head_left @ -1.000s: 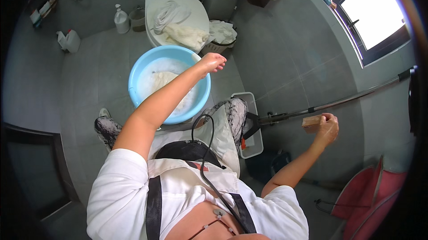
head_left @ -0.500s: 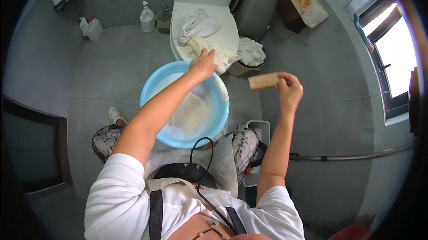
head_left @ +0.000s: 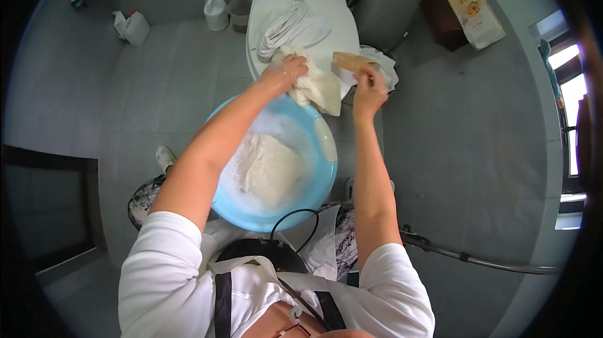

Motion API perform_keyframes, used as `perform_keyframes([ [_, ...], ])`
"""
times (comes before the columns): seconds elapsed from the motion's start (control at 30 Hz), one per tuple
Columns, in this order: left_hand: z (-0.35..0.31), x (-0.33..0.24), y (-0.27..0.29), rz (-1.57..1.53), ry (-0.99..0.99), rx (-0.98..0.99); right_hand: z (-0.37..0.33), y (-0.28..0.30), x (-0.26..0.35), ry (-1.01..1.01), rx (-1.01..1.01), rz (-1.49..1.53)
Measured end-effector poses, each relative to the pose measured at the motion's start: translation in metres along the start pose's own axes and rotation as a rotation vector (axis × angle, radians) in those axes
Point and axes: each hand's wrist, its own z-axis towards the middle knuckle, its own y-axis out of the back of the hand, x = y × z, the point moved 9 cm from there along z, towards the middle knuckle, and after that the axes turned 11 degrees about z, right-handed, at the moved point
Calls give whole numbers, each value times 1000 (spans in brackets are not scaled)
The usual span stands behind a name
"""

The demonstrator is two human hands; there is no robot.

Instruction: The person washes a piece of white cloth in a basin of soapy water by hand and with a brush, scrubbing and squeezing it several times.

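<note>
- The left hand (head_left: 286, 72), free above the basin's rim a second ago, now has its grip curled into the cream cloth (head_left: 321, 90).
- That cloth is bunched at the front of the white toilet lid (head_left: 342, 21), its loose end hanging toward the blue basin (head_left: 328, 181); whether it touches the rim I cannot tell.
- The right hand (head_left: 370, 90) has come in from far out by the wall; its grip is closed around one end of a tan block (head_left: 350, 62), held near the lid's right edge.
- Both hands are thus brought together at the cream cloth, which looks like the piece now being handled.
- Another pale cloth (head_left: 276, 168) lies in the basin's suds, untouched.
- Writing: the wall-side package (head_left: 474, 11) carries orange pictures and print; the block's face and the pump bottle (head_left: 215, 11) show nothing legible.
</note>
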Motion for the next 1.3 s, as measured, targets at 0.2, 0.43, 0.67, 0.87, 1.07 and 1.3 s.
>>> perform_keyframes([
  [0.2, -18, 23, 11, 214, -210, 22, -54, -46, -30, -211, 502, -166],
  [0.43, -25, 31, 38, 262, 109, 13, -51, -35, -32, -461, 524, -268],
  [0.67, -54, -3, 53, 117, 144, -190, -48, -23, -19, -244, 287, -547],
  [0.87, -58, -11, 46, 20, 192, -154, -54, -40, -17, -374, 346, -574],
  [1.07, -64, -11, 35, 9, 246, -79, -43, -40, -18, -284, 246, -551],
  [1.3, -69, 8, 17, -960, 698, -58, -32, -27, -44, -709, 60, 242],
])
